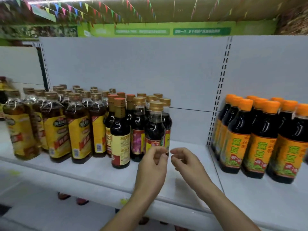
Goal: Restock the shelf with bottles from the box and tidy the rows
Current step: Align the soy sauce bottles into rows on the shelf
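Observation:
A dark bottle with a gold cap (155, 125) stands at the front right end of the rows on the white shelf (93, 170). My left hand (154, 165) hovers right in front of its base with loosely curled fingers and holds nothing. My right hand (185, 161) is just to the right of that bottle, fingers also loosely curled and empty. Behind and left stand more gold-capped dark bottles (139, 124) and red-capped bottles (120, 134). The box is not in view.
Yellow-labelled oil bottles (78, 129) fill the shelf's left part. Orange-capped dark bottles (260, 139) stand on the neighbouring shelf section at right. Bare shelf lies between the two groups (188, 147). A lower shelf (41, 212) holds bottle caps below.

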Demonstrator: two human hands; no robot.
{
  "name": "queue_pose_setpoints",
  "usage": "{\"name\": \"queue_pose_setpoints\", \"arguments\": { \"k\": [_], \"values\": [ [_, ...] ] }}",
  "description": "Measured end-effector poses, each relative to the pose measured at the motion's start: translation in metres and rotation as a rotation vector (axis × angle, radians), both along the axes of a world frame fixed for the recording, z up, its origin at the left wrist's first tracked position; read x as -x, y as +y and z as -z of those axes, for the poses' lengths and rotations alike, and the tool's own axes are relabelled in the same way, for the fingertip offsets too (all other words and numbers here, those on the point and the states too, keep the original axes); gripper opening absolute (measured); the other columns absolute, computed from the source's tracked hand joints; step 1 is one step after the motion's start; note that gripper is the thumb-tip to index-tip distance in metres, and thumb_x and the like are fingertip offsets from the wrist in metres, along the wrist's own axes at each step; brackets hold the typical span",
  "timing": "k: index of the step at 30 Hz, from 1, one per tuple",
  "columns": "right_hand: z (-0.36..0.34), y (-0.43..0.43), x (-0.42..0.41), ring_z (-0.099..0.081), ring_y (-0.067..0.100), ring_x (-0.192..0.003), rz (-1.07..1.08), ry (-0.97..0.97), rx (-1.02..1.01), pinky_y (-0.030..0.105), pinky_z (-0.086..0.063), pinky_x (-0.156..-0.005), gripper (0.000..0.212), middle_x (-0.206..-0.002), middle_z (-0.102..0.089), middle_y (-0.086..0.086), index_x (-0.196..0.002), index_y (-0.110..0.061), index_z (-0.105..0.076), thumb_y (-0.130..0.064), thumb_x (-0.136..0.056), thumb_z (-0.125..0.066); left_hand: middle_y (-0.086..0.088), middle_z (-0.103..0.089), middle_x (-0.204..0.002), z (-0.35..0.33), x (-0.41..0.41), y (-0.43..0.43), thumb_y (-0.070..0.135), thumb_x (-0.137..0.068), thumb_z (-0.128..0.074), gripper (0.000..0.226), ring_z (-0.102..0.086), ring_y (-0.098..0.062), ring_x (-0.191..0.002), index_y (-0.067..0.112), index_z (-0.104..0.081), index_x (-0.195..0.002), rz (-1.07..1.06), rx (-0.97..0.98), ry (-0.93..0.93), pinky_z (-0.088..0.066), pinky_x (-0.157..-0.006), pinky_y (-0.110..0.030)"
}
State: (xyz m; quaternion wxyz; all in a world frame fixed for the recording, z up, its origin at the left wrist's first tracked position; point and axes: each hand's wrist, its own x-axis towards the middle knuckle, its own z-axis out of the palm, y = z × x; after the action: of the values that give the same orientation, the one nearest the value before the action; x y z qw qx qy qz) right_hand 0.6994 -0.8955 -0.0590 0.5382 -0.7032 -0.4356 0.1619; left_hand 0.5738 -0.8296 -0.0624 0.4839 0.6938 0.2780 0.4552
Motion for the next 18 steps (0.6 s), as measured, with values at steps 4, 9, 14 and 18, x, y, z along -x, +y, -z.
{"name": "queue_pose_setpoints", "arguments": {
  "k": [4, 9, 14, 18],
  "values": [
    [0.0, 0.012, 0.014, -0.066, 0.007, -0.096, -0.046, 0.001, 0.018, 0.023, -0.053, -0.078, 0.023, -0.105, -0.066, -0.008, -0.116, -0.032, -0.058, -0.025, -0.095, -0.066, 0.011, -0.064, -0.093, 0.003, 0.014, 0.016, 0.023, -0.099, -0.062, 0.013, -0.06, 0.008, -0.079, 0.032, -0.053, -0.102, -0.13, -0.02, -0.026, -0.048, -0.066, -0.01],
    [-0.003, 0.021, 0.018, -0.064, 0.001, -0.097, -0.085, -0.009, 0.03, 0.011, -0.045, -0.067, 0.039, -0.11, -0.064, -0.012, -0.127, -0.034, -0.049, -0.043, -0.093, -0.068, 0.004, -0.05, -0.133, 0.014, 0.007, 0.038, 0.048, -0.09, -0.069, 0.05, -0.054, -0.012, -0.119, 0.037, -0.04, -0.131, -0.104, 0.021, 0.105, -0.052, -0.1, -0.038],
    [-0.006, 0.017, 0.008, -0.062, -0.002, -0.098, -0.137, -0.082, 0.051, 0.007, -0.046, -0.068, 0.039, -0.11, -0.065, -0.014, -0.129, -0.035, -0.048, -0.043, -0.095, -0.065, 0.008, -0.057, -0.127, 0.019, -0.005, 0.039, 0.067, -0.077, -0.068, 0.045, -0.059, -0.012, -0.114, 0.058, -0.04, -0.112, -0.121, 0.023, 0.067, -0.057, -0.092, -0.043],
    [-0.007, 0.013, -0.005, -0.062, -0.002, -0.098, -0.135, -0.116, 0.065, 0.009, -0.047, -0.071, 0.04, -0.107, -0.065, -0.012, -0.129, -0.034, -0.046, -0.043, -0.095, -0.064, 0.014, -0.059, -0.122, 0.021, -0.016, 0.035, 0.081, -0.063, -0.063, 0.052, -0.061, -0.008, -0.112, 0.064, -0.043, -0.107, -0.103, 0.031, 0.057, -0.059, -0.087, -0.043]
  ]
}}
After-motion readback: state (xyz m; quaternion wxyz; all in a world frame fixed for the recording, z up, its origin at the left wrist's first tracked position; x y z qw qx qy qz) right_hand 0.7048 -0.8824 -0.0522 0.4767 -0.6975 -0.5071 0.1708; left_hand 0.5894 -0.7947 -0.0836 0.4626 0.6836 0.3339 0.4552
